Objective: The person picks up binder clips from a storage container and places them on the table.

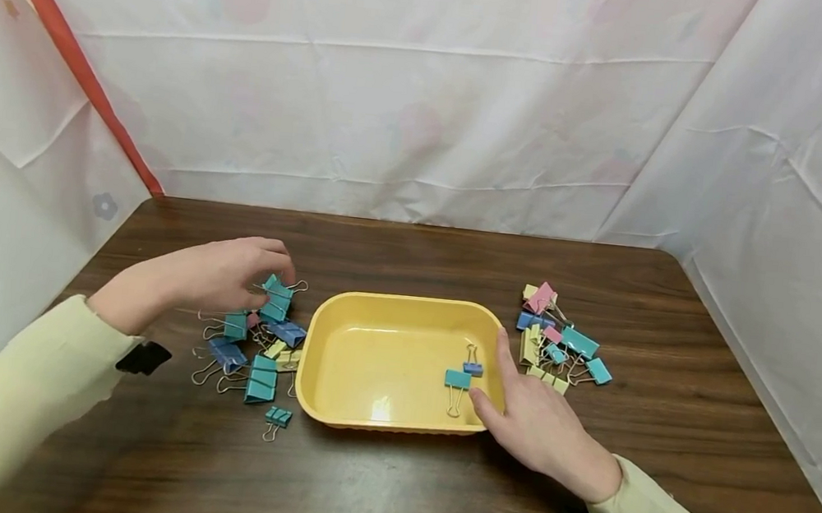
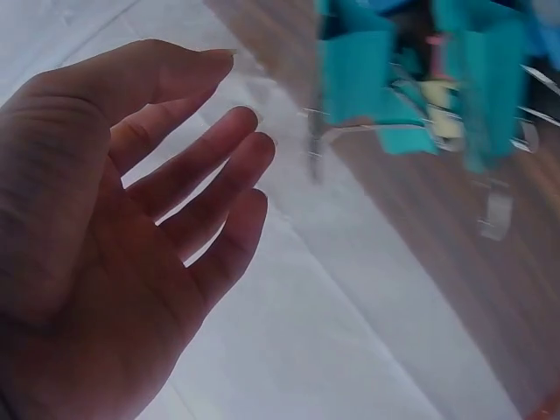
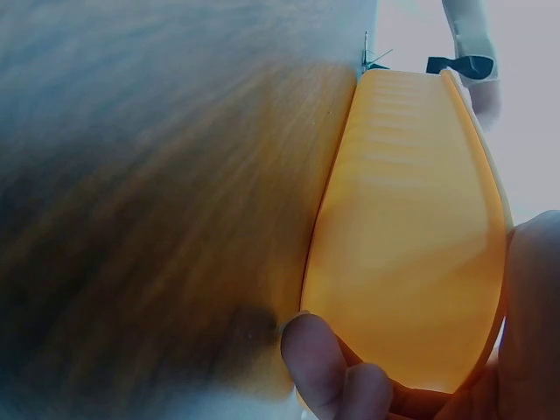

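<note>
A yellow plastic tray [image 1: 371,360] sits on the table with a teal binder clip [image 1: 457,379] and a small blue binder clip [image 1: 473,369] inside, near its right end. My right hand [image 1: 543,426] grips that end, thumb over the rim; the right wrist view shows fingertips [image 3: 315,359] low against the outer wall [image 3: 402,227]. On the left, my left hand [image 1: 227,272] hovers over a pile of binder clips, close to a large teal binder clip [image 1: 276,300]. Its fingers [image 2: 219,166] are loosely bent and hold nothing in the left wrist view.
Left of the tray, the pile includes a blue binder clip [image 1: 226,354], another teal binder clip [image 1: 262,380] and a small teal one [image 1: 278,417] nearer me. A second mixed pile, with a pink binder clip [image 1: 541,298], lies to the right. White curtains [image 1: 423,126] surround the wooden table [image 1: 388,494].
</note>
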Demonstrator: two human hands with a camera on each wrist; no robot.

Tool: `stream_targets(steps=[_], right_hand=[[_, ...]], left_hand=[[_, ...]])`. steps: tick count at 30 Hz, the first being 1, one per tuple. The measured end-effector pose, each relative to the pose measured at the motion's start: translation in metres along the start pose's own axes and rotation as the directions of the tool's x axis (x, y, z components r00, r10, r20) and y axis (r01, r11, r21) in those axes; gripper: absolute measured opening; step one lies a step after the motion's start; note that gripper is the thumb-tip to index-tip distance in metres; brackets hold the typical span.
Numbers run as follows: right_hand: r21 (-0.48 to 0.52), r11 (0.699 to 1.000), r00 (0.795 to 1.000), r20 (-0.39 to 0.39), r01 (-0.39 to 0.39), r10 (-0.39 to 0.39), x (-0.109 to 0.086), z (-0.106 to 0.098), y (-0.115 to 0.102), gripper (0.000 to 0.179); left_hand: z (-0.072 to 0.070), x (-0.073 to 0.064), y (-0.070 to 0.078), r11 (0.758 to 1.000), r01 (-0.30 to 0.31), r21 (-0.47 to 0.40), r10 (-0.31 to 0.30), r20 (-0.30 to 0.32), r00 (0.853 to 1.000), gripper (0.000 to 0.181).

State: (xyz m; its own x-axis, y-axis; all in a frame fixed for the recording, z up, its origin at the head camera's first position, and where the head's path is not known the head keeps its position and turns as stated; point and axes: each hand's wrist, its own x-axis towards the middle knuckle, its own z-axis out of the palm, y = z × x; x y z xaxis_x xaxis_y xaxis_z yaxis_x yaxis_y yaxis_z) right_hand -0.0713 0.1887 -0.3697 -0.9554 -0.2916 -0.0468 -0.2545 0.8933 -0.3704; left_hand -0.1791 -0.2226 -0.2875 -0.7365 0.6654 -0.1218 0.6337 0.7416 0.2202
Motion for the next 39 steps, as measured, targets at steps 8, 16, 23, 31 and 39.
stream_targets(steps=[8,16,23,31,39], right_hand=[[-0.003,1.000,1.000,0.004,0.005,-0.005,0.000,-0.001,-0.001,0.089],[0.008,1.000,1.000,0.010,0.011,-0.011,0.002,-0.001,-0.002,0.090],[0.030,1.000,1.000,0.020,0.007,-0.008,0.000,0.000,-0.002,0.089],[0.019,1.000,1.000,0.007,0.022,-0.023,-0.001,0.000,-0.001,0.088],[0.015,0.999,0.999,0.001,0.033,-0.033,0.001,0.000,-0.001,0.087]], left_hand=[[-0.013,0.040,0.046,0.980,-0.192,0.045,0.193,-0.030,0.981,0.022],[-0.002,0.093,0.110,0.928,-0.362,0.089,0.357,0.063,0.932,0.025],[0.025,0.124,0.149,0.886,-0.458,0.075,0.437,0.198,0.877,0.032],[0.058,0.142,0.171,0.819,-0.563,0.114,0.506,0.322,0.801,0.038],[0.074,0.147,0.178,0.827,-0.537,0.165,0.467,0.328,0.821,0.037]])
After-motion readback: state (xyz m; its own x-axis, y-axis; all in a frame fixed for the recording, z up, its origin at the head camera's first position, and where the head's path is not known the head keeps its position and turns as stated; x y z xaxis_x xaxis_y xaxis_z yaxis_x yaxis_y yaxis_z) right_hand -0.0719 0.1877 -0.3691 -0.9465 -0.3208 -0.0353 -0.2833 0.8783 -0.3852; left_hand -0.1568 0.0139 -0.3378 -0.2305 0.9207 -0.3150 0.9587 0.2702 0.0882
